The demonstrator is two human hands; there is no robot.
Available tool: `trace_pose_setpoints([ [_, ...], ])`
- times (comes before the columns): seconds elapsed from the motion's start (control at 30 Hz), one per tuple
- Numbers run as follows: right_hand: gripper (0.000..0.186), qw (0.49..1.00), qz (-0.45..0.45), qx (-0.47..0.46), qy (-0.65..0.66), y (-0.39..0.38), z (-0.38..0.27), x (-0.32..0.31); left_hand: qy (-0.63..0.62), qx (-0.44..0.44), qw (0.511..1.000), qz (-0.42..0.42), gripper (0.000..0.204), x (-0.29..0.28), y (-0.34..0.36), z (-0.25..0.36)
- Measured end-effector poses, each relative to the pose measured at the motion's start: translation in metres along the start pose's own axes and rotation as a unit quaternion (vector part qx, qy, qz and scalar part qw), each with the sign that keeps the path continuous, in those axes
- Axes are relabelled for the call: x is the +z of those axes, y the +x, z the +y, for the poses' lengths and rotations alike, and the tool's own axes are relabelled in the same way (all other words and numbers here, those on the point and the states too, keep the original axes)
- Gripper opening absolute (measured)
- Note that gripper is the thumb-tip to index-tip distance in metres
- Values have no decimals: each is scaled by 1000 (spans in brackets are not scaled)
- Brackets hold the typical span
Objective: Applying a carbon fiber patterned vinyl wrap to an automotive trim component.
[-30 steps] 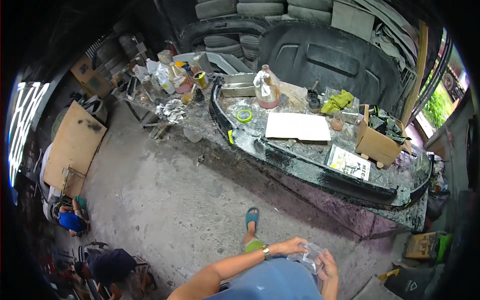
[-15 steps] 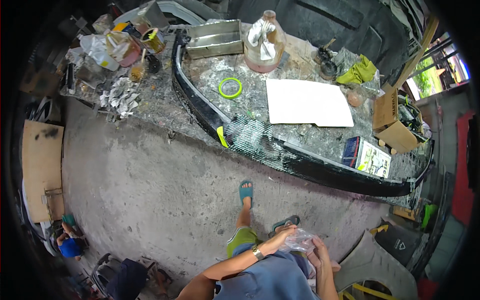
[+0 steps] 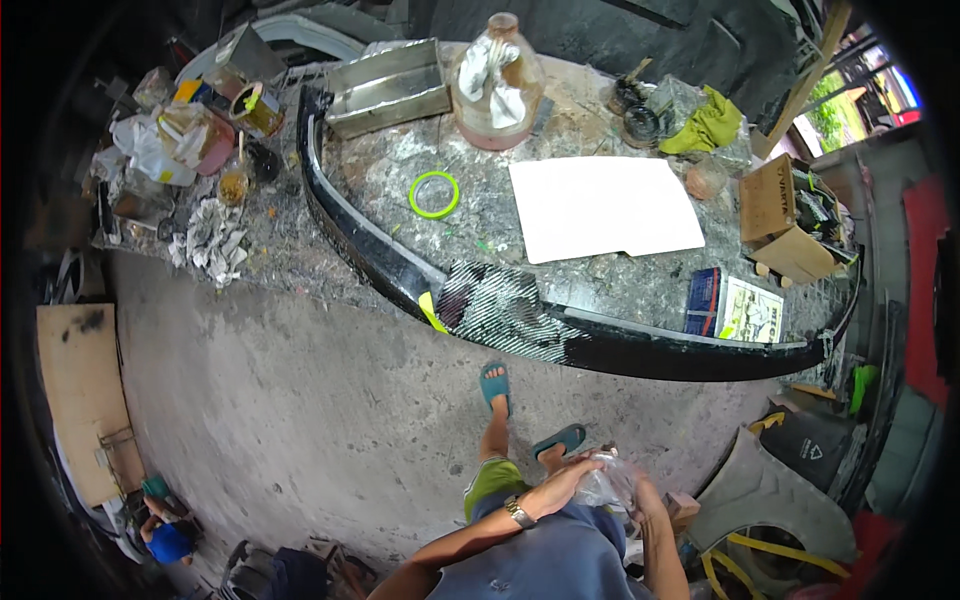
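Observation:
Down near my waist, my left hand (image 3: 567, 482) and my right hand (image 3: 650, 497) both grip a crinkled clear plastic bag (image 3: 607, 484). The fingers of my left hand close on one side of it. Those of my right hand are partly hidden by the bag. In front of me a long curved black car bumper lip (image 3: 660, 348) lies along the near edge of the workbench (image 3: 375, 165). A patch of silvery-black woven carbon-fibre cloth (image 3: 503, 308) drapes over its middle. Beside that patch sticks a strip of yellow-green tape (image 3: 432, 312).
On the bench are a white sheet (image 3: 605, 208), a lime-green ring (image 3: 435, 195), a metal tray (image 3: 390, 95), a large jug (image 3: 497, 90) and an open cardboard box (image 3: 785, 225). A grey fender-like panel (image 3: 765, 490) stands to my right. Another person (image 3: 168, 540) is low at far left.
My hands have drawn slightly lower with the plastic bag, which looks more bunched between them. The whole view has shifted a little; the things on the bench stay put.

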State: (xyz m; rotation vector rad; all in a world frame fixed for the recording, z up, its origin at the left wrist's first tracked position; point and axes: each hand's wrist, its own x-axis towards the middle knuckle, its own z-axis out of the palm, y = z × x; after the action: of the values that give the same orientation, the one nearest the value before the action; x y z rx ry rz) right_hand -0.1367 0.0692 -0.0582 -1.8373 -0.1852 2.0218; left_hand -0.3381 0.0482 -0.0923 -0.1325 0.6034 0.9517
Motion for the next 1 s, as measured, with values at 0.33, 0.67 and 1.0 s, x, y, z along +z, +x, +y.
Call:
trace_pose_setpoints([
  [0.33, 50, 969, -176, -78, 152, -10, -1, -8, 248, -30, 968, -24, 34, 84, 6, 12],
  [0.67, 37, 900, -340, -108, 250, -15, 5, -104, 525, 70, 847, -51, 12, 184, 17, -46],
  [1.0, 64, 821, -423, -227, 308, -53, 20, -241, 748, 419, 512, -49, 45, 267, 25, -177],
])
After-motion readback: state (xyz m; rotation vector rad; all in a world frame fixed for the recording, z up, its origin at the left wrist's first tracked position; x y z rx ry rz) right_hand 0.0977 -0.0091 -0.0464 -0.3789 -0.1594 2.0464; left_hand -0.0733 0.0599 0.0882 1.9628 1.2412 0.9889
